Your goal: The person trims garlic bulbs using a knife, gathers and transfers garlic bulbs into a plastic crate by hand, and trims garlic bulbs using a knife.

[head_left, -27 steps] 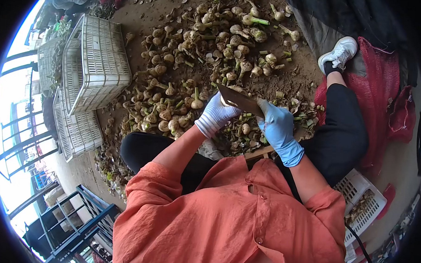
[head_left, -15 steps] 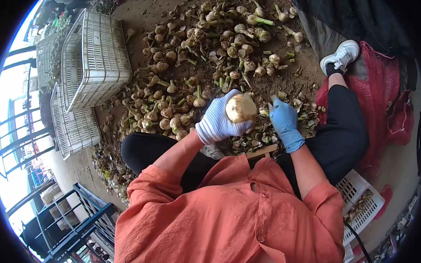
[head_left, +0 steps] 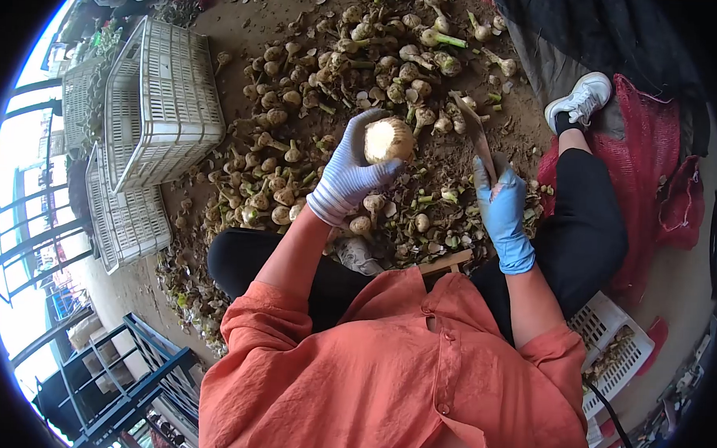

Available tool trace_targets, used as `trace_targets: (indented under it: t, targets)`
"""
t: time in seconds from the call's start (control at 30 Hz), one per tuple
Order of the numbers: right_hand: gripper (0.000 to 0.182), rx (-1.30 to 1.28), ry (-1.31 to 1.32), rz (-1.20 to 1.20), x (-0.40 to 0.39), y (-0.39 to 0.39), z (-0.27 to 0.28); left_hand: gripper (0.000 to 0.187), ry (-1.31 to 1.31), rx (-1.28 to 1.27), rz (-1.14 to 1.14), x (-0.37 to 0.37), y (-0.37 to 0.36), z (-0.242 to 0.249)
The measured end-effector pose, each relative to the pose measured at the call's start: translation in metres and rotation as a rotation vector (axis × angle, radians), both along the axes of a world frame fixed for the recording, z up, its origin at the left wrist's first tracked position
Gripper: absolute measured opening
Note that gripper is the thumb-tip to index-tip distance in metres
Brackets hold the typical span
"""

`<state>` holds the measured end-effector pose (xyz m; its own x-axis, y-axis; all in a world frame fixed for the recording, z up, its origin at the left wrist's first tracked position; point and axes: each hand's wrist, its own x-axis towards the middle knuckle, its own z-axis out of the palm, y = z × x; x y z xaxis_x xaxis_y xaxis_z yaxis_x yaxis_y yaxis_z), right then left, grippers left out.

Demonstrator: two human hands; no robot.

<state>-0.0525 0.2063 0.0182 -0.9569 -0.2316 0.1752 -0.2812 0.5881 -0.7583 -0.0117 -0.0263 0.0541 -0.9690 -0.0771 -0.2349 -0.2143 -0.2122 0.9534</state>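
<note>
My left hand [head_left: 351, 170], in a striped white glove, is wrapped round a large pale bulb [head_left: 388, 140] with a cut white face turned up. To its right, my right hand [head_left: 501, 209], in a blue glove, grips a knife [head_left: 477, 137] whose blade points up and away from me. The knife and the bulb are apart. Below and beyond both hands, many dirty bulbs [head_left: 284, 196] with short stems lie on the soil, among peelings and cut stems.
White plastic crates [head_left: 182, 83] stand at the left. A red mesh sack [head_left: 640, 178] lies at the right beside a white shoe [head_left: 581, 100]. Another white crate [head_left: 618, 351] is at the lower right. A small wooden piece [head_left: 445, 262] sits between the legs.
My left hand has moved up and left with the bulb, its cut face now more visible. My right hand has turned and moved slightly right and down; the knife now shows clearly.
</note>
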Motion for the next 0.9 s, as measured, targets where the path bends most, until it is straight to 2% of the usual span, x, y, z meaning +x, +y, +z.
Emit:
trace_targets:
  t: [0.07,0.13,0.17,0.23,0.27,0.33,0.4,0.43,0.47,0.53,0.6,0.67,0.73,0.77,0.8,0.83,0.87,0.9]
  targets:
    - [0.020,-0.107,0.024,-0.029,-0.001,-0.001,0.005,0.072,-0.081,0.155,-0.032,0.002,-0.008,0.001]
    - [0.019,-0.138,0.065,-0.028,0.002,-0.004,0.006,0.067,-0.143,0.409,-0.042,0.007,-0.013,-0.007]
    - [0.019,-0.168,0.100,-0.023,0.004,-0.005,0.006,0.067,-0.141,0.407,-0.045,0.006,-0.011,-0.013]
    - [0.019,-0.108,0.043,-0.031,0.008,-0.007,0.004,0.070,-0.315,0.257,0.009,0.001,-0.001,-0.030]
    - [0.020,-0.045,-0.008,-0.036,0.007,-0.006,0.004,0.066,-0.183,-0.291,-0.020,0.001,-0.001,-0.067]
    - [0.021,-0.001,0.007,-0.064,0.000,0.002,0.002,0.061,-0.140,-0.939,-0.105,-0.001,-0.009,-0.097]
    - [0.023,-0.143,0.069,-0.102,-0.005,0.015,-0.002,0.057,-0.192,-0.986,-0.206,-0.002,-0.003,-0.104]
    - [0.025,-0.048,-0.024,-0.165,-0.005,0.021,0.009,0.053,-0.243,-1.039,-0.300,-0.004,0.001,-0.105]
    - [0.026,-0.163,-0.020,-0.189,-0.009,0.029,0.003,0.054,-0.237,-1.114,-0.338,-0.003,0.008,-0.111]
    - [0.028,-0.258,-0.013,-0.285,-0.014,0.038,0.003,0.056,-0.233,-1.074,-0.405,-0.009,0.020,-0.129]
    - [0.027,-0.270,-0.098,-0.293,-0.018,0.050,0.005,0.057,-0.287,-1.147,-0.444,-0.022,0.040,-0.142]
    - [0.019,-0.355,-0.058,-0.308,-0.019,0.053,0.009,0.065,-0.379,-1.078,-0.343,-0.036,0.059,-0.180]
    - [0.017,-0.349,-0.141,-0.324,-0.017,0.063,-0.002,0.071,-0.402,-1.152,-0.325,-0.067,0.087,-0.159]
    - [0.019,-0.364,-0.189,-0.334,-0.018,0.064,0.001,0.072,-0.292,-1.205,-0.343,-0.087,0.098,-0.150]
    - [0.020,-0.376,-0.186,-0.350,-0.018,0.064,0.000,0.073,-0.048,-1.304,-0.272,-0.104,0.103,-0.160]
    - [0.020,-0.297,-0.272,-0.327,-0.019,0.067,0.004,0.071,-0.001,-1.424,-0.214,-0.129,0.108,-0.167]
    - [0.018,-0.339,-0.290,-0.341,-0.021,0.065,0.001,0.068,0.044,-1.543,-0.153,-0.155,0.110,-0.175]
    - [0.017,-0.381,-0.306,-0.355,-0.022,0.064,-0.002,0.064,-0.013,-1.582,-0.218,-0.181,0.106,-0.185]
